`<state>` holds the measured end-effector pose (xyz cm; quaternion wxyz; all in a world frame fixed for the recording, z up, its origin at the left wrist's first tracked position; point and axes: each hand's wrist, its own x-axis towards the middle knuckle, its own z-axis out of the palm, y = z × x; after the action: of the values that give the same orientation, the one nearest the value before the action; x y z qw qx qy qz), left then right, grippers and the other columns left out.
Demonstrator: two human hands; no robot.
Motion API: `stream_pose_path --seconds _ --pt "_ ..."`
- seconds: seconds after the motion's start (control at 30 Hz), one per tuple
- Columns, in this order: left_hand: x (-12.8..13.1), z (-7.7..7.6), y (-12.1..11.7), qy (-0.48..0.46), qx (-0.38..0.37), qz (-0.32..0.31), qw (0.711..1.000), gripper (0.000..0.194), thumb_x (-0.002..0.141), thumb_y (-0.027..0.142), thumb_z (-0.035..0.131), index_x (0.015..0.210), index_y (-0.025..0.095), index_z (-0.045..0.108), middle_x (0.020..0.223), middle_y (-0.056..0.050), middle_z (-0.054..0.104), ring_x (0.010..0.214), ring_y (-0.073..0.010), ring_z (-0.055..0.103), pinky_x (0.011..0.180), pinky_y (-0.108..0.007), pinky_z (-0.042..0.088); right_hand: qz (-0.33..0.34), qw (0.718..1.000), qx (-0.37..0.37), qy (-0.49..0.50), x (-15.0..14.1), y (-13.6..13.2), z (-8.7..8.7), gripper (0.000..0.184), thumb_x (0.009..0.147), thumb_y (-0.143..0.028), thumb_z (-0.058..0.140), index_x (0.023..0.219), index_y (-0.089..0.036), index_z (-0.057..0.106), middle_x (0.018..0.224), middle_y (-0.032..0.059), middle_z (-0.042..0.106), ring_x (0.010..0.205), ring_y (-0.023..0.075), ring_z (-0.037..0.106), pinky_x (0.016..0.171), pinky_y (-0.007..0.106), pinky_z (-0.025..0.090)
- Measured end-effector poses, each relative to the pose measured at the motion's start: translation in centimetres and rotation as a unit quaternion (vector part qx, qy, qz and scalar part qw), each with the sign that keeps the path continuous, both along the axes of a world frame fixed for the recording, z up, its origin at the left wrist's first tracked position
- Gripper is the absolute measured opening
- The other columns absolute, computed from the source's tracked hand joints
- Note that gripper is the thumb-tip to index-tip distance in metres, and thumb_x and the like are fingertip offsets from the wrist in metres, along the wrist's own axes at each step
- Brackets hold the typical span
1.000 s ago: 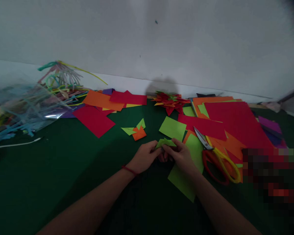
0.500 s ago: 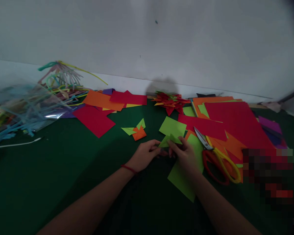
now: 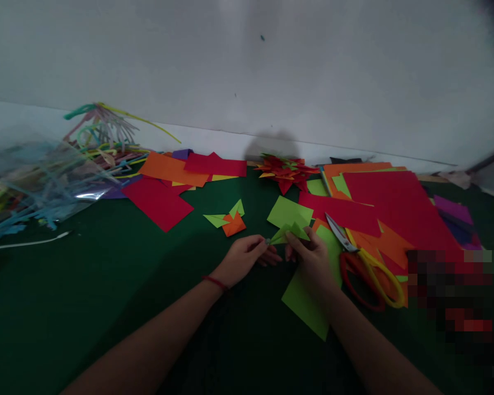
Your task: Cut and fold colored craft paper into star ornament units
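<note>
Green folded paper piece (image 3: 288, 232) pinched between left hand (image 3: 243, 259) and right hand (image 3: 310, 258), its lower edge hidden behind fingers.

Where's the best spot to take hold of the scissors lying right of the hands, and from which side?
Grip the scissors by the red and yellow handle loops, coming from the near side. The loops lie toward the person, close to the right hand, while the metal blades point away toward the red paper. Fingers can probably slip into the loops without touching the edges.

2 hands (image 3: 247, 258) (image 3: 310, 258), 1 folded green piece (image 3: 288, 232), 1 scissors (image 3: 364, 263), 1 paper star (image 3: 287, 171), 1 clear bag (image 3: 37, 184).
</note>
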<state>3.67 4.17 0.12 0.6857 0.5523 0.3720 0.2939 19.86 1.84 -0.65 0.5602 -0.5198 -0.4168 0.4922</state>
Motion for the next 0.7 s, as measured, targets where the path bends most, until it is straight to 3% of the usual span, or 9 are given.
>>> stream_pose_path --seconds 0.33,0.47,0.63,0.7 --pt "0.12 0.02 -0.45 0.018 0.05 0.034 0.998 0.022 0.085 0.031 0.046 0.077 0.013 0.056 0.081 -0.007 0.067 0.08 -0.0169 0.065 0.065 -0.024 0.048 -0.019 0.999 -0.028 0.009 -0.06 -0.1 0.14 0.021 0.071 -0.03 0.066 0.077 -0.021 0.048 0.047 -0.0056 0.054 0.043 0.0109 0.046 0.044 0.024 0.033" --pt "0.17 0.03 -0.54 -0.022 0.011 0.016 1.0 0.031 0.089 0.037 0.036 0.085 0.013 0.055 0.084 -0.009 0.068 0.08 -0.0164 0.065 0.07 -0.027 0.047 -0.013 1.0 -0.018 0.003 -0.1 -0.11 0.2 0.019 0.073 -0.032 0.064 0.078 -0.022 0.05 0.048 -0.0052 0.053 0.043 0.0116 0.046 0.044 0.025 0.034" --pt "0.16 -0.26 -0.42 -0.005 0.015 0.006 1.0 0.024 0.08 0.037 0.054 0.083 0.014 0.052 0.08 -0.008 0.068 0.076 -0.0177 0.065 0.068 -0.029 0.047 0.027 0.999 -0.018 -0.032 -0.27 -0.32 0.74 0.021 0.072 -0.038 0.063 0.073 -0.023 0.049 0.048 -0.0053 0.053 0.044 0.0131 0.048 0.045 0.027 0.036" --pt "0.14 -0.3 -0.4 0.002 0.024 0.004 1.0 0.022 0.081 0.036 0.052 0.082 0.014 0.052 0.079 -0.007 0.068 0.076 -0.0174 0.065 0.067 -0.029 0.047 0.035 0.998 -0.016 -0.045 -0.34 -0.39 0.87 0.022 0.072 -0.04 0.063 0.072 -0.024 0.048 0.048 -0.0054 0.052 0.044 0.0135 0.048 0.046 0.027 0.036"
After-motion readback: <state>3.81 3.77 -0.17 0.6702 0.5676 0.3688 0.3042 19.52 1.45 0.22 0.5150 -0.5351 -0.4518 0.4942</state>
